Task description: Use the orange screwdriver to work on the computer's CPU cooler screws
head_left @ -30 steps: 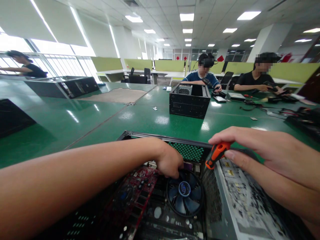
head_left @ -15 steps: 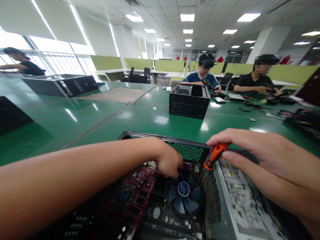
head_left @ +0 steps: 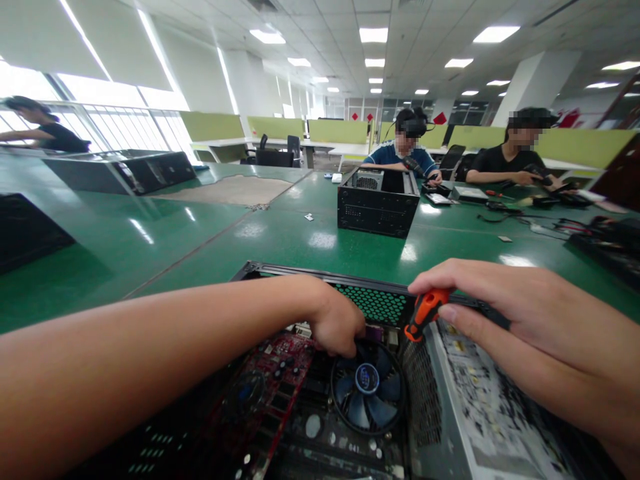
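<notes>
An open computer case [head_left: 300, 270] lies in front of me. My left hand [head_left: 339, 325] reaches into it, its fingers curled at the upper left rim of a round black cooling fan [head_left: 367, 407]. The fingertips are hidden, so what they pinch does not show. Between the thumb and fingers of my right hand [head_left: 505, 313] is an orange and black screwdriver [head_left: 426, 315], tilted over the case; its shaft cannot be made out. Left of the fan is a red circuit board [head_left: 280, 380]. On the right sits a metal power supply [head_left: 450, 393] with a worn white label.
Another black computer case [head_left: 379, 210] stands across the green table [head_left: 240, 240]. More cases lie at the left, one a dark case [head_left: 30, 233]. Cables [head_left: 545, 223] and parts are strewn at the right. Several people work around the table.
My right hand and the screwdriver have shifted slightly left and down. The left hand stays at the fan's rim.
</notes>
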`<state>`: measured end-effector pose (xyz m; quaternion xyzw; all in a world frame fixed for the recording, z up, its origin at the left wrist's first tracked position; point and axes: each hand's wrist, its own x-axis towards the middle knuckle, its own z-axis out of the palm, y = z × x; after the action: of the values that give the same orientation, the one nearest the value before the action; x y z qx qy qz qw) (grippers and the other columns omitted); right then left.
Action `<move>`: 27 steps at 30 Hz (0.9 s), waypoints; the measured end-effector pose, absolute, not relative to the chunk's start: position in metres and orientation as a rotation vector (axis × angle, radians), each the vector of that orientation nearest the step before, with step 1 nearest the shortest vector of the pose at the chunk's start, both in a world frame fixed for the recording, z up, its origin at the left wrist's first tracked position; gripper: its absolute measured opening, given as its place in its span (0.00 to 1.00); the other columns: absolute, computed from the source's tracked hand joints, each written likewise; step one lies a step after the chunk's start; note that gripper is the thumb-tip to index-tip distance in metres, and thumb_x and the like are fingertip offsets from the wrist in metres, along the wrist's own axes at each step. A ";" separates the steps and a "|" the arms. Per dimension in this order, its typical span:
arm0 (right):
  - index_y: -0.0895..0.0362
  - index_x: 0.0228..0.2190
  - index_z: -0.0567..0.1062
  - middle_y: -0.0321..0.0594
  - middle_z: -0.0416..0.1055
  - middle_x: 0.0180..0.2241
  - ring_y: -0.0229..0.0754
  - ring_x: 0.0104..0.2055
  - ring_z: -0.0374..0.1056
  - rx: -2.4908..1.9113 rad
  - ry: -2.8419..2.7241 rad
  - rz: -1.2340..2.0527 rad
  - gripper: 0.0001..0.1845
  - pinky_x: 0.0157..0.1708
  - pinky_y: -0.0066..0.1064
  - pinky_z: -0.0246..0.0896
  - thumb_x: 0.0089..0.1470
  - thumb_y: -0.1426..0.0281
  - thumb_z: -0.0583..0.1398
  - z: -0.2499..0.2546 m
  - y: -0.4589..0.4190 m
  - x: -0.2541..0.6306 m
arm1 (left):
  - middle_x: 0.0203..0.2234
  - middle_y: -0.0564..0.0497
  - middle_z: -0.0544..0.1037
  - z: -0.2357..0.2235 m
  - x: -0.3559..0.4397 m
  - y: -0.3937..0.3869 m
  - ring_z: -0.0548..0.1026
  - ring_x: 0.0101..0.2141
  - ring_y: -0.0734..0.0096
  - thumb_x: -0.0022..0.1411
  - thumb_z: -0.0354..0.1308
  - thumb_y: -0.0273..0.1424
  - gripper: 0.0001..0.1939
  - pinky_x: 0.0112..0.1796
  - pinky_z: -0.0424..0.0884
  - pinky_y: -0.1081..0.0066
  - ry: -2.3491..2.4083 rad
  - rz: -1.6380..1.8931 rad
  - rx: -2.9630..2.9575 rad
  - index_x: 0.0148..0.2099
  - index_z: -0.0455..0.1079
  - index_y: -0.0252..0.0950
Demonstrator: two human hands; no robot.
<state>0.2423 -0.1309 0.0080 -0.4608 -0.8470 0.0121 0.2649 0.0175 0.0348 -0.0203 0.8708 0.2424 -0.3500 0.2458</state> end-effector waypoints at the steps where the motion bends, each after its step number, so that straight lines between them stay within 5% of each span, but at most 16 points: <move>1: 0.46 0.57 0.90 0.40 0.96 0.52 0.51 0.47 0.96 -1.232 -2.306 0.024 0.19 0.39 0.37 0.89 0.88 0.69 0.57 0.010 -0.131 0.242 | 0.35 0.48 0.94 -0.020 0.018 0.034 0.89 0.43 0.47 0.58 0.71 0.32 0.05 0.46 0.83 0.60 0.654 -0.968 2.381 0.38 0.88 0.45; 6: 0.47 0.47 0.90 0.42 0.97 0.46 0.51 0.40 0.94 -1.226 -2.283 0.007 0.14 0.35 0.37 0.86 0.84 0.67 0.63 0.017 -0.129 0.240 | 0.41 0.42 0.95 -0.017 0.020 0.031 0.89 0.44 0.45 0.64 0.65 0.32 0.07 0.47 0.82 0.57 0.591 -1.056 2.409 0.38 0.86 0.42; 12: 0.46 0.53 0.95 0.45 0.95 0.44 0.57 0.43 0.91 -1.272 -2.232 0.041 0.11 0.42 0.42 0.87 0.79 0.58 0.72 0.012 -0.130 0.242 | 0.36 0.47 0.92 -0.020 0.020 0.032 0.88 0.44 0.49 0.67 0.66 0.31 0.09 0.46 0.80 0.60 0.604 -1.047 2.395 0.31 0.76 0.45; 18: 0.46 0.53 0.94 0.45 0.93 0.41 0.59 0.43 0.89 -1.339 -2.187 0.015 0.16 0.44 0.44 0.86 0.75 0.50 0.76 0.006 -0.131 0.244 | 0.36 0.46 0.93 -0.021 0.021 0.033 0.89 0.44 0.46 0.59 0.69 0.31 0.03 0.48 0.82 0.58 0.648 -1.000 2.373 0.36 0.85 0.44; 23: 0.46 0.48 0.92 0.40 0.91 0.37 0.54 0.36 0.87 -1.313 -2.207 0.027 0.09 0.36 0.38 0.82 0.76 0.55 0.75 0.011 -0.131 0.242 | 0.42 0.43 0.95 -0.019 0.022 0.032 0.89 0.46 0.46 0.65 0.65 0.33 0.10 0.49 0.82 0.58 0.603 -1.080 2.387 0.43 0.89 0.42; 27: 0.46 0.43 0.89 0.36 0.93 0.37 0.46 0.31 0.86 -1.223 -2.265 0.047 0.10 0.29 0.33 0.78 0.81 0.66 0.67 0.016 -0.131 0.240 | 0.36 0.45 0.91 -0.018 0.022 0.031 0.88 0.44 0.47 0.68 0.63 0.32 0.07 0.46 0.81 0.58 0.596 -1.072 2.382 0.37 0.82 0.44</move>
<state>0.2396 -0.1307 0.0156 -0.4560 -0.8446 0.0174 0.2800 0.0220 0.0308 -0.0179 0.8654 0.2164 -0.3895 0.2292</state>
